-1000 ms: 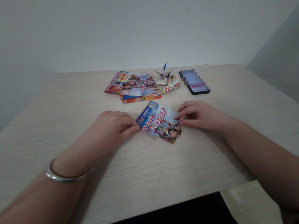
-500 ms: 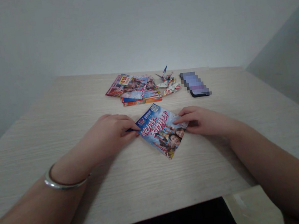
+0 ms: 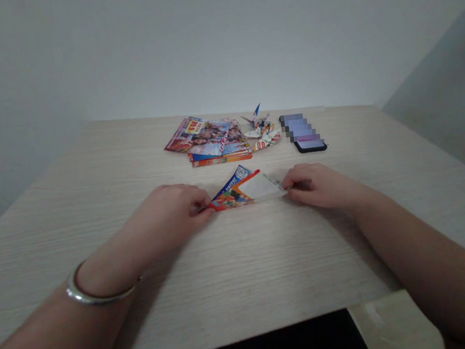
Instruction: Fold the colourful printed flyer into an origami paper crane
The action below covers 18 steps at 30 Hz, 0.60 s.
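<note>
A colourful printed paper sheet point(image 3: 245, 190) lies on the light wooden table point(image 3: 234, 264), folded over so its near part now shows a white and orange back. My left hand point(image 3: 173, 209) pinches the sheet's left corner with closed fingers. At the right corner, my right hand point(image 3: 315, 184) pinches the sheet, fingers pressed together. A silver bangle point(image 3: 90, 291) sits on my left wrist.
Farther back lie a stack of colourful leaflets point(image 3: 209, 140), folded paper cranes point(image 3: 262, 132) and a dark phone point(image 3: 303, 133). A pale wall stands behind the table. The table's near edge runs just before my body.
The sheet lay open, printed side up; its near half has been folded up and away, showing the white and orange back. Both hands stayed at its corners.
</note>
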{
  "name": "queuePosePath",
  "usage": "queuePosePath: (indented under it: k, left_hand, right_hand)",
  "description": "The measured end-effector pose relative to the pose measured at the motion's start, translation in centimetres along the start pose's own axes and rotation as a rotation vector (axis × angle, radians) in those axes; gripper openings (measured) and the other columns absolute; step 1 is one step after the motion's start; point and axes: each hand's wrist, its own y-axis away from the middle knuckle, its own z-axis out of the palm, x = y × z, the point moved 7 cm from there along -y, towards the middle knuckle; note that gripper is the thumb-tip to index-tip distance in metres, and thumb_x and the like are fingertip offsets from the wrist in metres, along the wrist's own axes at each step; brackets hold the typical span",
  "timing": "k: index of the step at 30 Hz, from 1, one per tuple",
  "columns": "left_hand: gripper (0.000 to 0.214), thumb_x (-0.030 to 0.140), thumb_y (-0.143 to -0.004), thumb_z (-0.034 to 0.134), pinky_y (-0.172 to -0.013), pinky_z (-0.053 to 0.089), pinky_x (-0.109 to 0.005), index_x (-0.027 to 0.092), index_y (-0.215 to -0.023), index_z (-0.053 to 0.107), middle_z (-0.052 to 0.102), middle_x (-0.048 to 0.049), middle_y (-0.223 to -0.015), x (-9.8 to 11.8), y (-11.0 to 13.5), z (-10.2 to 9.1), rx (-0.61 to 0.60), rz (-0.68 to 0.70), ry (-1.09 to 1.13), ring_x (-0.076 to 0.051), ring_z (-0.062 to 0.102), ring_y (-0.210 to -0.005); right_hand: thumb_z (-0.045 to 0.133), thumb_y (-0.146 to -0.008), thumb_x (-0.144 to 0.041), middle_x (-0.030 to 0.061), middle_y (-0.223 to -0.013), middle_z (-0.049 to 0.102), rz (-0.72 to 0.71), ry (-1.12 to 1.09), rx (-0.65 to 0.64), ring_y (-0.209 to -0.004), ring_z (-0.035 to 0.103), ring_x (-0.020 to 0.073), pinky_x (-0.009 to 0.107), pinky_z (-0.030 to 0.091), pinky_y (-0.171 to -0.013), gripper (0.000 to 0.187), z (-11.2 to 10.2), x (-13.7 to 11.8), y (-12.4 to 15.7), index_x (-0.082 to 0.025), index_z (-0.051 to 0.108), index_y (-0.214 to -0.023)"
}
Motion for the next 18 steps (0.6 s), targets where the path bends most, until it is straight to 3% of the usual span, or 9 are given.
queuePosePath:
  k: [6, 11, 14, 18]
  left_hand:
    - [0.022, 0.036, -0.085, 0.056, -0.061, 0.045, -0.031, 0.022, -0.085, 0.073, 0.073, -0.0050, -0.077, -0.3, 0.2, 0.0, 0.011, -0.104, 0.053, -0.021, 0.064, -0.065]
    - [0.040, 0.039, -0.089, 0.056, -0.067, 0.051, -0.031, 0.021, -0.123, 0.065, 0.077, -0.0070, -0.096, 0.4, 0.2, -0.1, 0.029, -0.125, 0.198, -0.023, 0.070, -0.078]
    - [0.043, 0.034, -0.090, 0.054, -0.070, 0.052, -0.031, 0.021, -0.129, 0.064, 0.077, -0.0083, -0.105, 0.9, 0.1, 0.2, 0.005, -0.109, 0.209, -0.023, 0.071, -0.084]
    - [0.041, 0.032, -0.088, 0.056, -0.074, 0.054, -0.032, 0.024, -0.127, 0.066, 0.077, -0.0065, -0.107, 0.8, 0.2, 0.2, -0.007, -0.094, 0.241, -0.024, 0.071, -0.087]
  right_hand:
    - [0.056, -0.093, -0.035, 0.0040, -0.079, 0.063, 0.054, 0.035, -0.024, -0.071, 0.056, 0.0161, 0.030, 0.043, -0.065, 0.025, 0.2, -0.5, -0.3, -0.020, 0.059, -0.073]
    - [0.061, -0.091, -0.036, 0.0029, -0.082, 0.067, 0.275, -0.066, 0.033, -0.070, 0.060, 0.0161, 0.029, 0.045, -0.064, 0.017, 0.7, 0.3, -0.3, -0.021, 0.062, -0.099]
    - [0.065, -0.088, -0.035, 0.0029, -0.087, 0.069, 0.292, -0.085, 0.048, -0.075, 0.063, 0.0172, 0.030, 0.047, -0.066, 0.029, 1.1, 0.2, -0.3, -0.022, 0.061, -0.113]
    - [0.070, -0.084, -0.030, 0.0019, -0.087, 0.069, 0.269, -0.105, 0.034, -0.075, 0.064, 0.0169, 0.029, 0.047, -0.065, 0.037, 1.3, 0.5, -0.3, -0.024, 0.062, -0.120]
